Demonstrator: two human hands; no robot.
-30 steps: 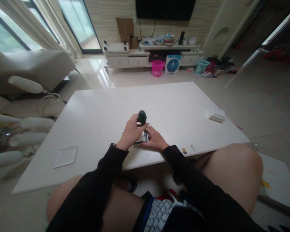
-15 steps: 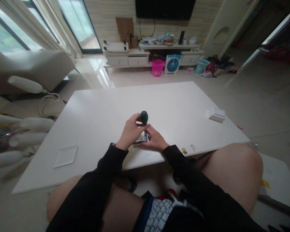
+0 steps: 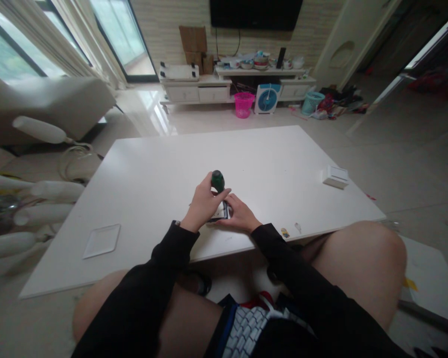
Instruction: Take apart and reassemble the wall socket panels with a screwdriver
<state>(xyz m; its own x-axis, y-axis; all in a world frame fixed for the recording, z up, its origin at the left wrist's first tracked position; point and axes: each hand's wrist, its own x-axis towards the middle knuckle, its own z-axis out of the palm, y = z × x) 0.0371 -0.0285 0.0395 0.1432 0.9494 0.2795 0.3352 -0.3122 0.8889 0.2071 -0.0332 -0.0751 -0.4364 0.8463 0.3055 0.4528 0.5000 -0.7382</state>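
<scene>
My left hand is closed around a screwdriver with a dark green handle, which stands roughly upright. Its shaft and tip are hidden behind my fingers. Below it, a small white wall socket with a dark edge rests at the near part of the white table. Around the socket's right side, my right hand is closed, thumb at the near edge and fingers at the far edge. My left hand covers much of the socket's left part.
A clear-white square cover plate lies on the table at left. Toward the right edge sits a white box-shaped piece. Two small stickers, one a yellow figure, are near the front edge. My knees flank the table's near side.
The screwdriver handle leaned slightly right half a second ago and now tilts back left, my left hand shifting with it. My right hand and the socket stay in place.
</scene>
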